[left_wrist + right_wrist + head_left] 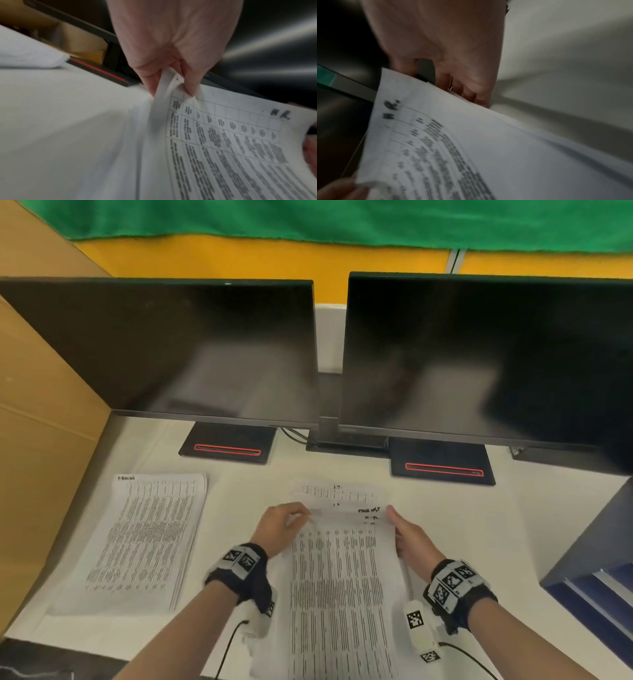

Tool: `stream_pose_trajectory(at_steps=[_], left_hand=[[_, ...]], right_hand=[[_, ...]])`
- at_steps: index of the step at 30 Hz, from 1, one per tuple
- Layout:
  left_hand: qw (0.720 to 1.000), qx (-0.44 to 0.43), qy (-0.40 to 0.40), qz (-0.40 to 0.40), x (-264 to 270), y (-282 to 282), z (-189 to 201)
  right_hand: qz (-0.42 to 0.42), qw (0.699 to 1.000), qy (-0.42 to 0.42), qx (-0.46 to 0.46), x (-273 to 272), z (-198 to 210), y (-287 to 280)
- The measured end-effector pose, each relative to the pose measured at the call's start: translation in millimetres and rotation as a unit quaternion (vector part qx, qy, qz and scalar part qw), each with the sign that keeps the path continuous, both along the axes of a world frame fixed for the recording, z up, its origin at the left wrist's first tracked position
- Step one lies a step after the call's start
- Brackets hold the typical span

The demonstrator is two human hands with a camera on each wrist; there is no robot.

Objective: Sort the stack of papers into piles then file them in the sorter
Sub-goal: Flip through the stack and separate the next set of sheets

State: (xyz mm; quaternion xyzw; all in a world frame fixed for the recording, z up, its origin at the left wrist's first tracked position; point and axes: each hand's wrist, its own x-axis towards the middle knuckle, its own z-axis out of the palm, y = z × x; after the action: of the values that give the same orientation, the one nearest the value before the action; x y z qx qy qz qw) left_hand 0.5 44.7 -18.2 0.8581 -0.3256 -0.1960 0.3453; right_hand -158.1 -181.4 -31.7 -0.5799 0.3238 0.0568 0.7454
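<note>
A stack of printed table sheets (339,583) lies lengthwise in front of me on the white desk (239,494). My left hand (284,523) pinches the top left corner of the upper sheets (173,82), lifting it off the pile. My right hand (409,534) grips the top right corner of the same sheets (426,102), which bear a handwritten "HR" mark. Another sheet (337,493) lies flat beyond the stack, partly covered. A separate pile of printed papers (144,539) rests to the left. The blue sorter (596,573) stands at the right edge.
Two dark monitors (178,350) (486,361) on black stands with red stripes (227,449) fill the back of the desk. A cardboard panel (44,412) walls the left side. Cables trail from both wrist cameras toward the desk's front edge.
</note>
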Motion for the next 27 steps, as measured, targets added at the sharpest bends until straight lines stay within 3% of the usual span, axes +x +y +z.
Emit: stream_pose_trajectory(at_steps=[5, 9, 12, 18, 27], left_hand=[[1.0, 0.014, 0.016, 0.011, 2.5, -5.5, -2.0], [0.991, 0.02, -0.069, 0.114, 22.7, -5.8, 6.5], [0.995, 0.034, -0.077, 0.056, 32.2, -8.1, 9.4], [0.982, 0.17, -0.04, -0.071, 30.2, -18.1, 9.9], [0.958, 0.194, -0.158, -0.138, 21.1, -27.8, 13.1]], right_hand=[[0.023, 0.999, -0.035, 0.031, -10.2, 1.9, 0.2], [0.044, 0.993, -0.032, -0.101, -13.6, -7.7, -1.9], [0.057, 0.989, -0.036, -0.129, -13.7, -4.5, -0.1], [0.084, 0.987, -0.027, -0.134, -13.9, -0.8, 1.2], [-0.021, 0.991, -0.018, -0.13, -11.6, -9.2, 6.8]])
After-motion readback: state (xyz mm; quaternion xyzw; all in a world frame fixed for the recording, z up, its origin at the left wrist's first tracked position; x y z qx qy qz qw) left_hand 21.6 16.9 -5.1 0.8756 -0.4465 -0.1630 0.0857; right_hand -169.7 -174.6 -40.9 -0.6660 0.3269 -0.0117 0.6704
